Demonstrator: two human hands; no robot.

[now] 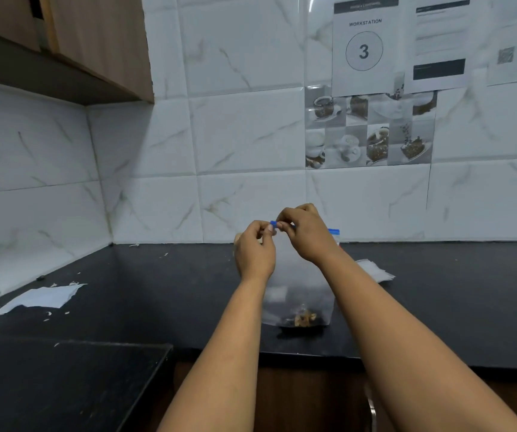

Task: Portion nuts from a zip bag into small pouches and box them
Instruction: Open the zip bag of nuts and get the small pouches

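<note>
A clear zip bag (301, 285) with a blue zip strip along its top stands upright on the black counter (157, 294). A small heap of nuts (304, 318) lies at its bottom. My left hand (255, 251) pinches the bag's top edge at its left end. My right hand (305, 233) pinches the blue strip just beside it, and covers most of the strip. A thin stack of small clear pouches (374, 269) lies flat on the counter to the right, behind my right forearm. No box is in view.
A white sheet of paper (40, 297) lies at the left of the counter with small white scraps around it. A lower black surface (64, 385) juts out at the front left. The tiled wall stands close behind the bag.
</note>
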